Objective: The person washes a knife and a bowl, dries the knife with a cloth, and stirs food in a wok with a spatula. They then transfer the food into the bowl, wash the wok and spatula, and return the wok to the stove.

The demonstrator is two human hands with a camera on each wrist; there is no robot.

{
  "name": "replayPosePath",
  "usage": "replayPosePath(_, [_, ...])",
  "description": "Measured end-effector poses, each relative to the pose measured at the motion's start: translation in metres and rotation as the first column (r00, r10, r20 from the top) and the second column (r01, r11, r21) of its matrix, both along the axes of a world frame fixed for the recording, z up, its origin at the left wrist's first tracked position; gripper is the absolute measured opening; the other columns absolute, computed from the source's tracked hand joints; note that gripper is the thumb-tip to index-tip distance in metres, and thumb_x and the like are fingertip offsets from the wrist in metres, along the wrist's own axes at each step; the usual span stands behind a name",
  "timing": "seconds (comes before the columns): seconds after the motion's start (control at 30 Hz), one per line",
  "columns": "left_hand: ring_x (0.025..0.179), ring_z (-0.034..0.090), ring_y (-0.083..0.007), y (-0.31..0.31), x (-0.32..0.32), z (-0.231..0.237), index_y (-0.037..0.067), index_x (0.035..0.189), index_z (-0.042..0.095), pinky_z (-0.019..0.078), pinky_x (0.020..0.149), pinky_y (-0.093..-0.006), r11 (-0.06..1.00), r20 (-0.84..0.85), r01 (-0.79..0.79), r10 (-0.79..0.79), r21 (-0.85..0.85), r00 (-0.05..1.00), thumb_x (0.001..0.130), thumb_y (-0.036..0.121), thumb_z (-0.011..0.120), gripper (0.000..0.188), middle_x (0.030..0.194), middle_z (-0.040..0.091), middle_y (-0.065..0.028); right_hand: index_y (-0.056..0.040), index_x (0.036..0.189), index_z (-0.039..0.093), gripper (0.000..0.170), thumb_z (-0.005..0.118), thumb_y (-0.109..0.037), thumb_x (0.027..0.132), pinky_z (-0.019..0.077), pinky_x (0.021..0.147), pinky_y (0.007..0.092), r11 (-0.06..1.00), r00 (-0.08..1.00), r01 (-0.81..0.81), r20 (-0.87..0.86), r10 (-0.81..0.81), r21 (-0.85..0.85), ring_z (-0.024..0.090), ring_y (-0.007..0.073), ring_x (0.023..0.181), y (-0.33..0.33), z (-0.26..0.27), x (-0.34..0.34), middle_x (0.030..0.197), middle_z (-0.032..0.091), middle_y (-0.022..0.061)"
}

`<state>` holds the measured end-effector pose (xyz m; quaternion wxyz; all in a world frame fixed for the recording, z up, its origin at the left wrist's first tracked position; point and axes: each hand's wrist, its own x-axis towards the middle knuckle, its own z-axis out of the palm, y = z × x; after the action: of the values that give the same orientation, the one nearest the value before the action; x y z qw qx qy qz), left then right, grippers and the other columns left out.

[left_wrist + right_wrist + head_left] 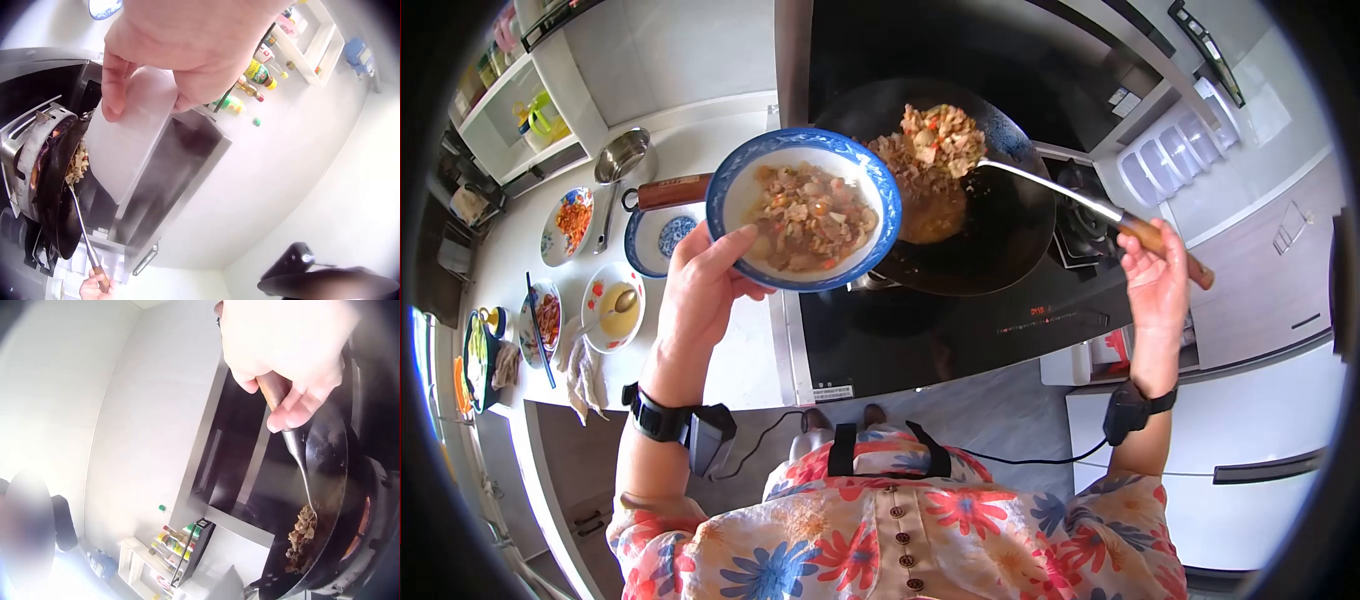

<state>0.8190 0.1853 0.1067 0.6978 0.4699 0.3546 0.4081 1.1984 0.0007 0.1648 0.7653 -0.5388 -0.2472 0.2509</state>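
Note:
In the head view my left hand (705, 275) grips a blue-rimmed bowl (887, 205) by its near-left edge, thumb over the rim. Cooked food (815, 215) in chunks with some liquid lies inside it. Just right of the bowl, a dark wok (1020, 235) on the stove contains more of the same food with broth. My right hand (1157, 280) holds the wooden handle of a spatula or ladle (1050, 185); its head, heaped with food (945, 138), is over the wok. From the left wrist view, the bowl's white underside (128, 140) shows beneath my fingers.
On the left counter stand a plate of chopped orange food (573, 222), a bowl of yellow liquid with a spoon (615, 308), a bowl with chopsticks (545, 318) and a metal ladle (622, 155). The wok's wooden handle (672, 192) sticks out left behind the bowl.

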Motion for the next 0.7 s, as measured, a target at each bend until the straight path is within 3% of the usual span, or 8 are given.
replayPosePath(0.13, [0.055, 0.06, -0.0143, 0.014, 0.028, -0.003, -0.004, 0.097, 0.053, 0.0493, 0.048, -0.0205, 0.998, -0.04, 0.067, -0.067, 0.007, 0.997, 0.084, 0.02, 0.053, 0.028, 0.076, 0.063, -0.0112, -0.0005, 0.103, 0.052, 0.03, 0.056, -0.024, 0.084, 0.0495, 0.057, 0.0249, 1.0, 0.995, -0.019, 0.097, 0.017, 0.018, 0.064, 0.0198, 0.072, -0.002, 0.041, -0.01, 0.088, 0.062, 0.015])
replayPosePath(0.27, [0.057, 0.062, -0.0147, 0.027, 0.057, -0.01, -0.004, 0.097, 0.053, 0.0507, 0.05, -0.0213, 0.996, 0.008, 0.085, -0.084, -0.022, 0.996, 0.084, 0.022, 0.055, 0.029, 0.078, 0.063, -0.0119, 0.0001, 0.101, 0.051, 0.025, 0.053, -0.02, 0.086, 0.0487, 0.057, 0.0262, 0.997, 0.978, -0.077, 0.194, 0.077, -0.008, 0.063, 0.0206, 0.069, -0.003, 0.049, -0.037, 0.085, 0.062, 0.0165])
replayPosePath(0.33, [0.06, 0.063, -0.0148, 0.029, 0.065, -0.014, -0.003, 0.099, 0.053, 0.052, 0.051, -0.0216, 0.995, 0.016, 0.088, -0.087, -0.038, 0.996, 0.085, 0.022, 0.055, 0.029, 0.079, 0.064, -0.0126, 0.0003, 0.102, 0.05, 0.023, 0.05, -0.017, 0.086, 0.0488, 0.058, 0.0296, 0.976, 0.884, -0.215, 0.421, 0.204, -0.021, 0.062, 0.0224, 0.067, -0.008, 0.044, -0.048, 0.084, 0.061, 0.0184])
replayPosePath(0.4, [0.06, 0.063, -0.0151, 0.029, 0.068, -0.017, -0.003, 0.098, 0.053, 0.0529, 0.052, -0.0215, 0.993, 0.05, 0.11, -0.108, -0.045, 0.993, 0.085, 0.022, 0.056, 0.028, 0.081, 0.064, -0.0129, 0.0005, 0.104, 0.049, 0.022, 0.048, -0.014, 0.086, 0.0485, 0.062, 0.0317, 0.979, 0.857, -0.205, 0.481, 0.184, -0.009, 0.062, 0.0227, 0.067, -0.014, 0.044, -0.054, 0.083, 0.061, 0.0199])
replayPosePath(0.47, [0.057, 0.063, -0.0149, 0.029, 0.068, -0.021, -0.004, 0.099, 0.052, 0.0525, 0.05, -0.0212, 0.993, 0.053, 0.108, -0.105, -0.047, 0.993, 0.085, 0.022, 0.055, 0.029, 0.08, 0.064, -0.0124, 0.0003, 0.105, 0.048, 0.022, 0.047, -0.013, 0.087, 0.0481, 0.067, 0.0322, 0.97, 0.614, -0.241, 0.776, 0.142, 0.013, 0.061, 0.0213, 0.069, -0.019, 0.047, -0.051, 0.083, 0.061, 0.0198])
replayPosePath(0.53, [0.058, 0.063, -0.0149, 0.026, 0.068, -0.022, -0.004, 0.1, 0.051, 0.0522, 0.05, -0.021, 0.994, 0.121, 0.103, -0.1, -0.019, 0.988, 0.085, 0.021, 0.055, 0.03, 0.079, 0.064, -0.012, 0.0004, 0.104, 0.049, 0.021, 0.047, -0.012, 0.087, 0.0476, 0.071, 0.0325, 0.96, 0.627, -0.276, 0.765, 0.147, 0.042, 0.061, 0.021, 0.071, -0.023, 0.051, -0.043, 0.084, 0.061, 0.0197])
replayPosePath(0.63, [0.059, 0.063, -0.0143, 0.023, 0.066, -0.024, -0.004, 0.102, 0.051, 0.052, 0.05, -0.0216, 0.995, 0.16, 0.096, -0.093, -0.013, 0.983, 0.085, 0.018, 0.054, 0.028, 0.08, 0.063, -0.0115, 0.0015, 0.102, 0.051, 0.02, 0.051, -0.011, 0.086, 0.0488, 0.07, 0.0308, 0.978, 0.773, -0.167, 0.632, 0.054, 0.121, 0.062, 0.0212, 0.07, -0.019, 0.05, -0.03, 0.085, 0.06, 0.018])
replayPosePath(0.7, [0.06, 0.062, -0.0133, 0.018, 0.061, -0.023, -0.004, 0.102, 0.052, 0.051, 0.049, -0.0207, 0.996, 0.19, 0.081, -0.073, -0.035, 0.979, 0.085, 0.017, 0.054, 0.027, 0.082, 0.063, -0.0113, 0.0018, 0.102, 0.051, 0.02, 0.051, -0.01, 0.086, 0.049, 0.067, 0.0292, 0.991, 0.783, -0.123, 0.619, 0.063, 0.055, 0.063, 0.0212, 0.069, -0.004, 0.041, -0.022, 0.085, 0.06, 0.0171])
